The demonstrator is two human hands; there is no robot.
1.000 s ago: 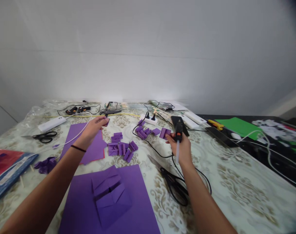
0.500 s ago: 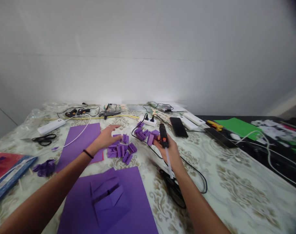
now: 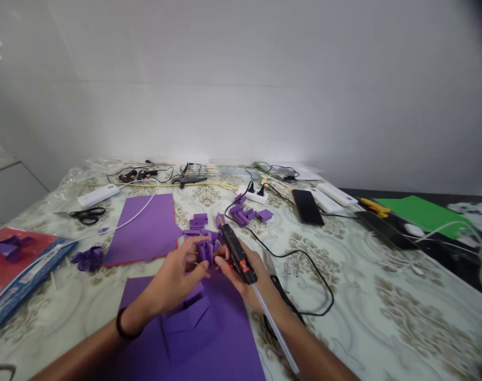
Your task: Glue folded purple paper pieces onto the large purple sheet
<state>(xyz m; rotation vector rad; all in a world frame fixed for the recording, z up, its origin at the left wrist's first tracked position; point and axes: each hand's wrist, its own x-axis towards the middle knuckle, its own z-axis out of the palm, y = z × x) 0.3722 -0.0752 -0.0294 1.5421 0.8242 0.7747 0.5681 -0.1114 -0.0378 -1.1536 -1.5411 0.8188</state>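
My left hand (image 3: 175, 278) pinches a small folded purple paper piece (image 3: 205, 255) above the far edge of a purple sheet (image 3: 233, 333). A black hot glue gun (image 3: 236, 250) is held in my right hand (image 3: 260, 278), its nozzle pointing away from me and a clear glue stick (image 3: 275, 330) sticking out of its back. My right fingertips are close to the folded piece; whether they touch it I cannot tell. Under my left hand, a larger folded purple paper shape (image 3: 191, 323) lies on the sheet. More folded purple pieces (image 3: 199, 221) lie just beyond my hands.
Another purple sheet (image 3: 145, 227), scissors (image 3: 88, 215) and crumpled purple paper (image 3: 88, 258) are on the left. A white power strip (image 3: 257, 196) with black cords stands behind. To the right are a black phone (image 3: 307, 206), white power banks (image 3: 336, 193) and green sheets (image 3: 421, 214).
My left hand has drawn back from the pile with a folded piece. My right hand has moved left and nearer with the glue gun, so both hands meet over the sheet.
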